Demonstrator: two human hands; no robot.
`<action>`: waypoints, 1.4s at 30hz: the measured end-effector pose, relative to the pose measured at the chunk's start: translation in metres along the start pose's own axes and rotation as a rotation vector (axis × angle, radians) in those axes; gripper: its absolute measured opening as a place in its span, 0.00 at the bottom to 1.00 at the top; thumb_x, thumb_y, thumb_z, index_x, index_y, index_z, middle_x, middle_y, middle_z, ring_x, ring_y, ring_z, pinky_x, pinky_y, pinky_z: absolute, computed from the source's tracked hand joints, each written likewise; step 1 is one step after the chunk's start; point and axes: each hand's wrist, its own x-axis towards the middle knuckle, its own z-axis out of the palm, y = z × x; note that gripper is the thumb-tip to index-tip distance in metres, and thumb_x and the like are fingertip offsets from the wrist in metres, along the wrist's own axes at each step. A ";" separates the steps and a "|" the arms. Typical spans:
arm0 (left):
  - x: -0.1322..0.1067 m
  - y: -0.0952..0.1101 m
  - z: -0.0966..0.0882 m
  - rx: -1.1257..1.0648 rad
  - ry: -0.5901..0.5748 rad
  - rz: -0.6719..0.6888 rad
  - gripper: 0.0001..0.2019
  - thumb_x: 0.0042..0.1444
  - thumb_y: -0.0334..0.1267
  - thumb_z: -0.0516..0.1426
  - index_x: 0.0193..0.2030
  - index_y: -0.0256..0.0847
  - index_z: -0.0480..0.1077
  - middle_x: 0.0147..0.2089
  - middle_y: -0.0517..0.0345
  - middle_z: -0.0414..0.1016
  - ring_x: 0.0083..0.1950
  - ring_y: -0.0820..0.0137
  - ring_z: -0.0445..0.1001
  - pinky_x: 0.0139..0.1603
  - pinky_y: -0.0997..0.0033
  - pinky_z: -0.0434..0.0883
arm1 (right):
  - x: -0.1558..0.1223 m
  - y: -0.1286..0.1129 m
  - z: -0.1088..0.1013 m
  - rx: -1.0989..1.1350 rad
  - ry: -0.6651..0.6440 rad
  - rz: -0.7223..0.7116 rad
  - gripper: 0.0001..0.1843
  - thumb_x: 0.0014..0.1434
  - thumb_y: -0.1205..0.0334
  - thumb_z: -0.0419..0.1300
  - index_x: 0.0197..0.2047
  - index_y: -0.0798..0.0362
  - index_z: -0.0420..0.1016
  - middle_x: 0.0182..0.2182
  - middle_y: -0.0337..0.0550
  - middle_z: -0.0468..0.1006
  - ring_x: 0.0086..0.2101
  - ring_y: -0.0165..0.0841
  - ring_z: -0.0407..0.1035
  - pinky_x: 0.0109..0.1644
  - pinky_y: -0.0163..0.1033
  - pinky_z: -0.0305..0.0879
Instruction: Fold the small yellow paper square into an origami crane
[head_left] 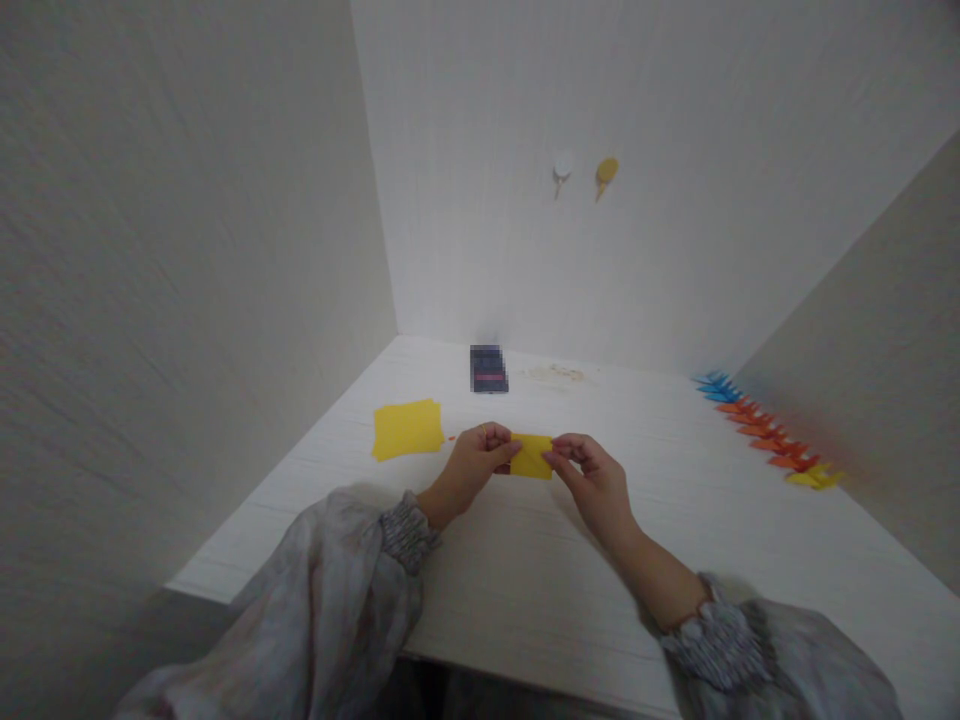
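Note:
A small yellow piece of paper [532, 458] is held up over the middle of the white table, its visible face rectangular with faint crease lines. My left hand [480, 460] pinches its left edge between thumb and fingers. At the opposite edge, the thumb and fingertips of my right hand [596, 482] grip the same paper. Left of my left hand lies a stack of yellow paper sheets [407, 430], with a tiny orange scrap [452, 438] beside it. The paper's back side is hidden.
A blurred dark object [488, 369] lies near the back wall, with small tan bits [562, 374] to its right. Along the right wall runs a row of folded paper figures [765, 430], blue, orange, red and yellow. Two round hooks [607, 172] are on the back wall.

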 end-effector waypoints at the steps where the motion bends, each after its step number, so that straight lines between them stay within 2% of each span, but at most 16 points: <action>1: 0.000 0.000 0.000 0.006 -0.001 0.007 0.11 0.39 0.36 0.60 0.27 0.35 0.62 0.23 0.63 0.69 0.25 0.78 0.69 0.27 0.77 0.67 | 0.000 0.000 0.000 0.017 0.002 0.007 0.10 0.47 0.58 0.59 0.34 0.53 0.67 0.27 0.41 0.73 0.29 0.31 0.68 0.36 0.38 0.64; 16: 0.002 -0.003 -0.002 -0.004 -0.040 0.075 0.10 0.41 0.36 0.59 0.27 0.36 0.62 0.25 0.62 0.69 0.27 0.76 0.70 0.32 0.73 0.67 | -0.001 -0.003 0.003 0.322 -0.007 0.165 0.11 0.42 0.62 0.63 0.32 0.53 0.69 0.27 0.40 0.73 0.29 0.30 0.67 0.35 0.37 0.64; 24: 0.001 -0.003 -0.001 0.035 -0.018 0.048 0.10 0.40 0.37 0.60 0.28 0.35 0.63 0.25 0.62 0.69 0.26 0.76 0.70 0.30 0.74 0.68 | 0.001 -0.001 0.002 0.145 -0.053 0.032 0.07 0.46 0.62 0.60 0.30 0.53 0.68 0.23 0.36 0.66 0.26 0.27 0.61 0.30 0.33 0.60; 28: 0.000 -0.003 0.000 0.037 -0.037 0.000 0.11 0.40 0.37 0.60 0.27 0.35 0.63 0.26 0.60 0.70 0.27 0.76 0.70 0.29 0.75 0.68 | 0.002 0.000 0.003 0.150 -0.088 0.039 0.08 0.47 0.60 0.59 0.32 0.53 0.69 0.21 0.35 0.64 0.23 0.26 0.60 0.26 0.32 0.59; 31: -0.002 0.000 0.001 0.044 -0.036 -0.018 0.11 0.39 0.38 0.60 0.27 0.35 0.63 0.25 0.59 0.70 0.26 0.76 0.70 0.27 0.76 0.68 | 0.001 -0.002 0.003 0.165 -0.106 0.082 0.10 0.47 0.58 0.59 0.33 0.54 0.71 0.21 0.37 0.66 0.23 0.27 0.61 0.26 0.33 0.60; 34: -0.003 0.002 0.000 0.026 -0.053 -0.022 0.11 0.40 0.39 0.60 0.27 0.34 0.65 0.25 0.59 0.71 0.26 0.76 0.70 0.27 0.76 0.68 | 0.000 -0.006 0.001 0.163 -0.110 0.094 0.10 0.47 0.57 0.58 0.33 0.53 0.73 0.26 0.41 0.72 0.27 0.30 0.65 0.30 0.36 0.64; 36: -0.003 0.002 0.000 0.011 -0.077 -0.022 0.11 0.42 0.40 0.59 0.29 0.34 0.66 0.27 0.57 0.72 0.26 0.76 0.70 0.29 0.75 0.68 | -0.001 -0.008 0.000 0.167 -0.112 0.083 0.11 0.48 0.57 0.58 0.33 0.53 0.74 0.29 0.43 0.74 0.30 0.32 0.67 0.33 0.37 0.65; 42: -0.003 0.002 -0.002 0.037 -0.115 -0.025 0.13 0.44 0.42 0.57 0.33 0.33 0.69 0.29 0.53 0.73 0.29 0.74 0.72 0.31 0.74 0.68 | 0.000 -0.011 -0.003 0.167 -0.152 -0.009 0.10 0.50 0.61 0.56 0.37 0.49 0.75 0.30 0.41 0.73 0.32 0.31 0.67 0.34 0.36 0.64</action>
